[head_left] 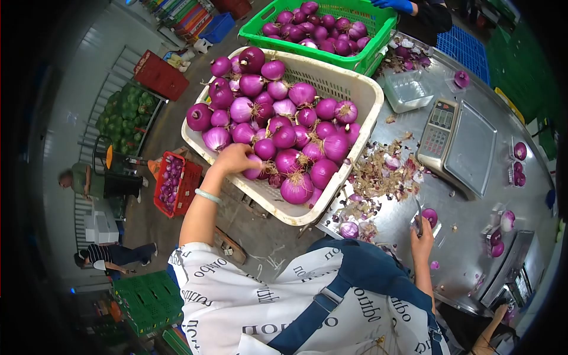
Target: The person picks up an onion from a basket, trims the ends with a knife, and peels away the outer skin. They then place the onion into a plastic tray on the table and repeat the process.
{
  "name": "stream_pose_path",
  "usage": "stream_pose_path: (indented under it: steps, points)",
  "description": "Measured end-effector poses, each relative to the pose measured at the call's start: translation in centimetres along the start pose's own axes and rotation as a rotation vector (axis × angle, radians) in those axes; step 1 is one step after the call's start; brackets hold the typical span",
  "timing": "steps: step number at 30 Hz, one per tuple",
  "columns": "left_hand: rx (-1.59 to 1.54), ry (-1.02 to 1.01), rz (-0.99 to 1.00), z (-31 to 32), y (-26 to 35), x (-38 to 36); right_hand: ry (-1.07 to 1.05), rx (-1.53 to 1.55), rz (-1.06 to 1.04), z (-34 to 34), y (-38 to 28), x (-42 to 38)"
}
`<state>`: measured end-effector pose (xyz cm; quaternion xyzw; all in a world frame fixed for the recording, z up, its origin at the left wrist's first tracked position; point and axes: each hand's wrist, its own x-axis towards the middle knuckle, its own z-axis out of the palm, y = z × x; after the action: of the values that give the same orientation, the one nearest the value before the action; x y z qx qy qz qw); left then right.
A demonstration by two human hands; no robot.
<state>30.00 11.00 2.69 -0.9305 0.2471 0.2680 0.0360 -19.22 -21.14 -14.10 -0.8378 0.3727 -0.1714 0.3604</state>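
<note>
A cream plastic crate [370, 89] heaped with purple onions [252, 84] stands at the upper middle. At its near left side, my left hand [238, 158] has its fingers curled round a purple onion [252, 167] among the others. My right hand [421, 232] is closed on a small curved knife [419, 212], blade pointing up, over the metal table [390, 266]. Right beside that hand lies another onion [430, 216]. Dry skins and root trimmings [378, 171] are piled between the crate and the knife.
A scale [441, 133] and a clear plastic tray [407, 92] sit on the table, with packed onions [519, 151] farther right. Behind the cream crate is a green crate [266, 38] of onions, near a co-worker's blue-gloved hand [395, 5]. A red crate [192, 189] stands on the floor.
</note>
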Motion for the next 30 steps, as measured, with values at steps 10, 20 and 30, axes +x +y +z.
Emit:
stream_pose_path:
  steps: [10,20,30]
  points:
    - [0.415,0.147,0.012,3.9,3.7,4.0,-0.062,0.033,-0.047,0.1,-1.8,0.1]
    - [0.082,0.367,0.005,1.7,3.2,2.6,-0.062,0.041,-0.135,-0.5,-0.4,-2.2]
    - [-1.879,-0.072,0.460,4.3,13.0,-10.2,-0.040,-0.040,-0.467,-3.4,-9.8,-0.6]
